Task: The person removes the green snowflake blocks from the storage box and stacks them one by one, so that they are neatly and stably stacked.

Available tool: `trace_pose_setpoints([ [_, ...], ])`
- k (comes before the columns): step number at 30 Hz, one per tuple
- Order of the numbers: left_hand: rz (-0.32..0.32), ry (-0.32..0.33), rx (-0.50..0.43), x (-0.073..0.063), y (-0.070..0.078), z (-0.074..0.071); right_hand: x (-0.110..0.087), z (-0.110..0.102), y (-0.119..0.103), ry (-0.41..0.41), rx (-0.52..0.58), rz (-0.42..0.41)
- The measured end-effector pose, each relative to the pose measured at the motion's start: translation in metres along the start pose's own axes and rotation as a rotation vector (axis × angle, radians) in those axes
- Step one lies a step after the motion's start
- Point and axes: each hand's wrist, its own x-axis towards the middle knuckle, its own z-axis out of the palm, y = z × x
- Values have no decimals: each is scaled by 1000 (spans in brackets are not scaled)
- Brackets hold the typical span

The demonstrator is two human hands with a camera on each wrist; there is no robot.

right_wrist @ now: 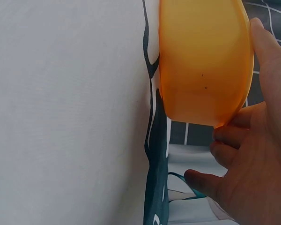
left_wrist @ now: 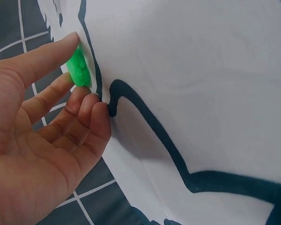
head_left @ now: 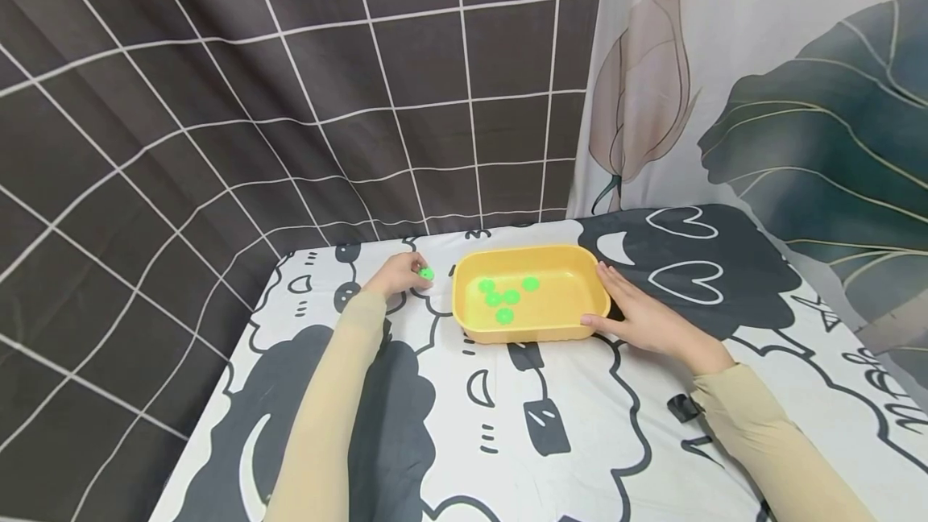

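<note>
My left hand (head_left: 399, 274) pinches a small green scalloped disc (left_wrist: 78, 68) between thumb and fingers, just above or on the sheet to the left of the yellow tub (head_left: 532, 335). In the left wrist view the left hand (left_wrist: 47, 117) has its other fingers loosely curled below the disc. Several more green flower-shaped discs (head_left: 511, 296) lie in the tub, mostly in its left half. Around the tub's right end my right hand (head_left: 641, 316) holds on, thumb at the near corner and fingers along the end wall. The right wrist view shows the tub's orange-looking wall (right_wrist: 206, 65) against the fingers.
Under everything lies a black-and-white cartoon-print sheet (head_left: 464, 401). A dark grid-patterned curtain (head_left: 304, 87) hangs behind and to the left. At the back right hangs a white curtain (head_left: 652, 103) with flowers and leaves.
</note>
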Motion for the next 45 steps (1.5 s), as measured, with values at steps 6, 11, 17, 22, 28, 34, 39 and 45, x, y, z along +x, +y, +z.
trace_pose_setpoints([
  [6, -4, 10, 4, 0, 0, 0, 0, 0, 0, 3, 2, -4],
  [11, -9, 3, -18, 1, -2, 1, 0, -1, 0, 2, 5, -7],
  [17, 2, 10, -57, 2, -6, -2, -1, 1, 1, 4, 8, -6],
  [22, 22, 74, -107, 1, -5, -14, -1, 2, 1, 5, 7, -7],
  [28, 56, 152, -216, 1, 11, -31, -1, -1, -2, 6, 10, -6],
  [34, 62, 196, -361, 1, 33, -35, -1, -1, -2, -4, 12, -8],
  [39, 105, 220, -439, 6, 59, -33, -2, -3, -2, -6, 9, 1],
  [45, 170, 175, -430, 11, 92, -28, -1, -3, -3, -12, 8, -5],
])
